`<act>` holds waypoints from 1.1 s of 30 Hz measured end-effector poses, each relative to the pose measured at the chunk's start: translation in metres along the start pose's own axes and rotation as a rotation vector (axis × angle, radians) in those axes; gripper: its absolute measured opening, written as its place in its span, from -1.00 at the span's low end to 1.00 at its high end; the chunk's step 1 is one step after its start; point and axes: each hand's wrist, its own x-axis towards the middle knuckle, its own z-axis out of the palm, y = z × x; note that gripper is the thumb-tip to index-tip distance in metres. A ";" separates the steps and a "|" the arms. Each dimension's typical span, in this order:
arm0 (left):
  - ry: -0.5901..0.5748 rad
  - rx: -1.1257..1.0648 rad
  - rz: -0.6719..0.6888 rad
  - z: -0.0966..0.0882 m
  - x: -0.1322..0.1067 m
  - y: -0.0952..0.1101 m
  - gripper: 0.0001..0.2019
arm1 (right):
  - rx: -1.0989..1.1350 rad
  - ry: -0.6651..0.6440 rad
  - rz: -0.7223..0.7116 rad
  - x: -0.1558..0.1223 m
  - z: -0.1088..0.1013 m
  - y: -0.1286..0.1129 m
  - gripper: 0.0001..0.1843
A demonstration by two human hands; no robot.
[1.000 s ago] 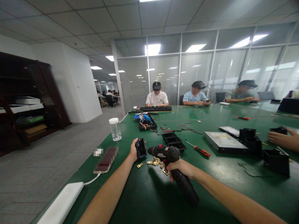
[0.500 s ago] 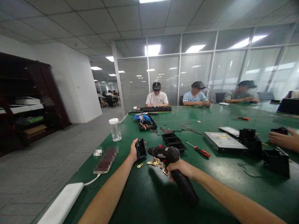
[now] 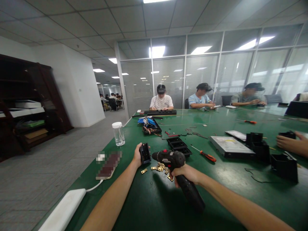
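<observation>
My left hand (image 3: 137, 156) is closed round a small black box-shaped part (image 3: 145, 153), holding it upright just above the green table (image 3: 149, 205). My right hand (image 3: 187, 173) grips the handle of a black cordless screwdriver (image 3: 176, 168) with a red button; its nose points left at the black part. Several small brass pieces (image 3: 160, 167) lie scattered on the table between and below my hands.
Black trays (image 3: 179, 145), a red-handled screwdriver (image 3: 204, 154), a flat metal drive (image 3: 231, 146) and black housings (image 3: 284, 165) lie to the right, by another person's hand (image 3: 290, 143). A clear bottle (image 3: 118, 133), a white power brick (image 3: 63, 210) and a phone sit left. People sit at the far end.
</observation>
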 end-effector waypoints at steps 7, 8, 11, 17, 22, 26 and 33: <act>0.022 -0.021 -0.016 0.001 0.000 0.000 -0.52 | -0.012 0.007 0.004 0.001 -0.001 0.002 -0.82; 0.026 -0.025 -0.015 0.001 0.000 0.000 -0.53 | -0.013 0.007 0.006 0.001 -0.001 0.002 -0.82; 0.032 -0.032 0.004 0.001 0.001 0.000 -0.54 | -0.005 0.009 0.002 0.002 -0.001 0.003 -0.82; -0.004 0.002 0.028 -0.003 0.003 -0.001 -0.54 | 0.008 0.004 0.003 0.001 -0.003 0.003 -0.82; -0.020 0.007 0.012 -0.003 0.003 -0.001 -0.53 | 0.022 -0.017 -0.015 0.001 -0.003 0.004 -0.82; 0.005 -0.004 0.017 0.000 0.001 0.000 -0.54 | 0.029 -0.006 -0.013 0.001 -0.002 0.002 -0.84; -0.034 0.002 0.024 -0.005 0.005 -0.002 -0.52 | 0.015 0.015 0.015 0.000 -0.002 0.002 -0.83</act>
